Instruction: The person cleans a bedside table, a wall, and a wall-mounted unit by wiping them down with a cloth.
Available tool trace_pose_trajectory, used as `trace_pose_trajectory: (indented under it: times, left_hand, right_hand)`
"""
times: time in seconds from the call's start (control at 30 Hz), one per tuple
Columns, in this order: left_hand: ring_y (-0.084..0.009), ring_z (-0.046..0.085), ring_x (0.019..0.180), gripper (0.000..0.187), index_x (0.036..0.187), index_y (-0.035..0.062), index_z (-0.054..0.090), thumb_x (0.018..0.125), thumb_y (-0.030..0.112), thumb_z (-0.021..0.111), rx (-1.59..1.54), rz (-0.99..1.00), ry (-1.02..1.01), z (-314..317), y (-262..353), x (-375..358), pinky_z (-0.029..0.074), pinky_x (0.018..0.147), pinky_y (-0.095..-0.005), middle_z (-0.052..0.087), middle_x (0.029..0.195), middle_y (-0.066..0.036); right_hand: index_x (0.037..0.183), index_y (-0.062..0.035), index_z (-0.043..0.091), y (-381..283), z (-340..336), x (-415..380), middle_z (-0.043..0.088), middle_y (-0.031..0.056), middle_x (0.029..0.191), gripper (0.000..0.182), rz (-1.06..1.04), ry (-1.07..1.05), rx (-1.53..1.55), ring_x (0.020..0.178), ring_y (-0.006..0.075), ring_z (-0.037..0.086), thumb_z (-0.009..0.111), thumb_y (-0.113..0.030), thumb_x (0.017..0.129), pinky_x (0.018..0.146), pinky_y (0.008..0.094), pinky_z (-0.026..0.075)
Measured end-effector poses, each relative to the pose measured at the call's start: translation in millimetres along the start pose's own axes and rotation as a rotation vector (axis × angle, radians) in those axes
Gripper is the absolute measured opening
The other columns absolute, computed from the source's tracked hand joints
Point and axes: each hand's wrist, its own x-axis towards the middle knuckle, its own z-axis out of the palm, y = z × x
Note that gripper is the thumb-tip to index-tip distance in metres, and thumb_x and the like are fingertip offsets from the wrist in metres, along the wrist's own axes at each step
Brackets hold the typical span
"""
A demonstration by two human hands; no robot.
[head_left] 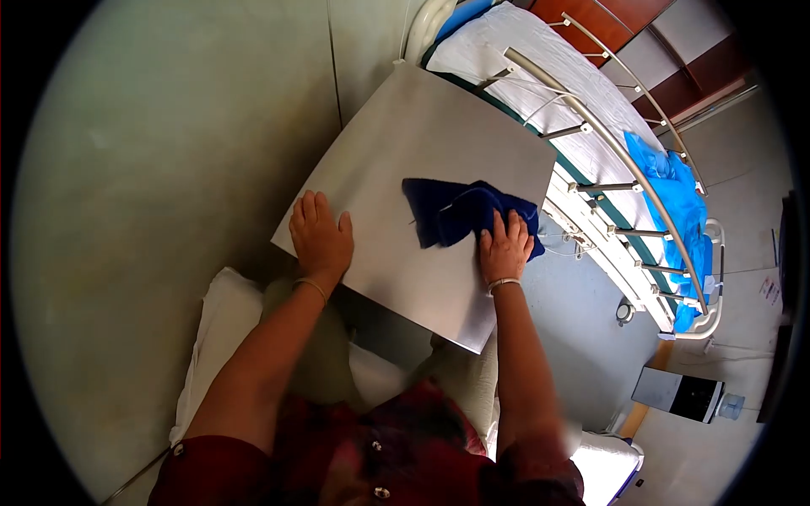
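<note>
A dark blue cloth (447, 215) lies crumpled and partly folded on a smooth, pale metallic tabletop (388, 143). My right hand (504, 250) rests on the right end of this cloth, its fingers stretched out and slightly apart over the fabric. Whether any fabric is tucked under the palm is hidden. On the left, my left hand (321, 239) lies flat on the tabletop near its left corner, thumb held away from the fingers, with nothing in it. A bracelet circles each wrist.
A bed with a white sheet (523, 51) and metal side rails (629, 164) stands along the table's far right side. Blue plastic sheeting (675, 202) hangs over its rail. A plain wall (169, 126) is to the left. A grey-and-black box (679, 394) sits at lower right.
</note>
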Motion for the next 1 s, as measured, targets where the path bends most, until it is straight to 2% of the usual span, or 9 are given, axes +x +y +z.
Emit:
trace_pose_trajectory:
  times: [0.47, 0.57, 0.67, 0.7, 0.77, 0.8, 0.87, 0.93, 1.0]
  left_hand:
    - [-0.0326, 0.030, 0.123, 0.051, 0.123, -0.0034, 0.038, 0.082, 0.023, 0.055, 0.031, -0.017, -0.101, -2, 2, 4, 0.024, 0.101, -0.0448, 0.033, 0.132, -0.017]
    - [-0.0331, 0.030, 0.123, 0.052, 0.123, -0.0040, 0.037, 0.082, 0.022, 0.055, 0.044, -0.023, -0.107, -3, 2, 4, 0.024, 0.101, -0.0448, 0.033, 0.131, -0.017]
    - [-0.0333, 0.030, 0.122, 0.052, 0.123, -0.0042, 0.037, 0.082, 0.022, 0.055, 0.021, -0.039, -0.109, -6, 4, 5, 0.025, 0.100, -0.0451, 0.033, 0.131, -0.018]
    - [-0.0333, 0.030, 0.122, 0.052, 0.123, -0.0042, 0.037, 0.082, 0.022, 0.055, 0.016, -0.044, -0.106, -6, 3, 3, 0.025, 0.100, -0.0451, 0.033, 0.131, -0.018]
    - [-0.0331, 0.030, 0.122, 0.052, 0.122, -0.0040, 0.037, 0.082, 0.023, 0.055, 0.017, -0.013, -0.055, -3, 2, 2, 0.025, 0.099, -0.0455, 0.033, 0.130, -0.018]
    - [-0.0331, 0.030, 0.122, 0.052, 0.122, -0.0040, 0.037, 0.082, 0.023, 0.055, 0.008, -0.013, -0.055, -2, 2, 1, 0.025, 0.099, -0.0455, 0.033, 0.130, -0.018]
    - [-0.0328, 0.031, 0.121, 0.051, 0.121, -0.0040, 0.038, 0.082, 0.023, 0.056, 0.007, 0.012, -0.021, -3, 1, 1, 0.026, 0.099, -0.0456, 0.034, 0.130, -0.017]
    - [-0.0328, 0.031, 0.121, 0.051, 0.121, -0.0040, 0.038, 0.082, 0.023, 0.056, 0.007, 0.008, -0.022, -4, 2, 1, 0.026, 0.099, -0.0454, 0.034, 0.129, -0.017]
    - [-0.0328, 0.031, 0.120, 0.051, 0.121, -0.0040, 0.038, 0.082, 0.023, 0.055, 0.011, 0.001, -0.025, -4, 1, -1, 0.026, 0.099, -0.0451, 0.034, 0.129, -0.017]
  right_hand:
    - [0.132, -0.0268, 0.039, 70, 47, 181, 0.033, 0.0033, 0.139, 0.046, 0.136, -0.059, -0.123, 0.129, 0.0231, 0.028, 0.042, -0.042, 0.089, 0.102, 0.0492, 0.024]
    - [0.132, -0.0286, 0.039, 61, 34, 193, 0.029, 0.0016, 0.141, 0.048, 0.354, -0.136, -0.030, 0.131, 0.0215, 0.023, 0.043, -0.045, 0.087, 0.098, 0.0534, 0.028]
    - [0.129, -0.0247, 0.046, 78, 45, 187, 0.030, 0.0128, 0.140, 0.047, 0.386, -0.006, 0.050, 0.126, 0.0290, 0.031, 0.050, -0.039, 0.085, 0.100, 0.0437, 0.032]
    - [0.129, -0.0247, 0.046, 86, 50, 181, 0.030, 0.0128, 0.140, 0.047, 0.380, -0.003, 0.046, 0.126, 0.0290, 0.031, 0.050, -0.039, 0.085, 0.100, 0.0437, 0.032]
    - [0.128, -0.0176, 0.047, 101, 53, 164, 0.039, 0.0212, 0.131, 0.048, 0.453, 0.003, 0.392, 0.115, 0.0365, 0.044, 0.052, -0.034, 0.084, 0.097, 0.0394, 0.036]
    - [0.129, -0.0109, 0.045, 103, 48, 150, 0.050, 0.0250, 0.119, 0.050, 0.403, -0.024, 0.481, 0.105, 0.0404, 0.051, 0.051, -0.032, 0.084, 0.093, 0.0401, 0.039]
    - [0.128, -0.0084, 0.045, 90, 41, 117, 0.056, 0.0273, 0.109, 0.050, 0.412, 0.028, 0.507, 0.102, 0.0400, 0.053, 0.052, -0.031, 0.084, 0.091, 0.0397, 0.041]
    - [0.129, -0.0086, 0.044, 82, 38, 84, 0.054, 0.0281, 0.112, 0.050, 0.407, 0.031, 0.545, 0.104, 0.0393, 0.053, 0.052, -0.030, 0.084, 0.090, 0.0400, 0.041]
    - [0.130, -0.0104, 0.043, 68, 30, 46, 0.055, 0.0275, 0.108, 0.050, 0.409, 0.045, 0.548, 0.101, 0.0401, 0.053, 0.052, -0.031, 0.085, 0.087, 0.0417, 0.042]
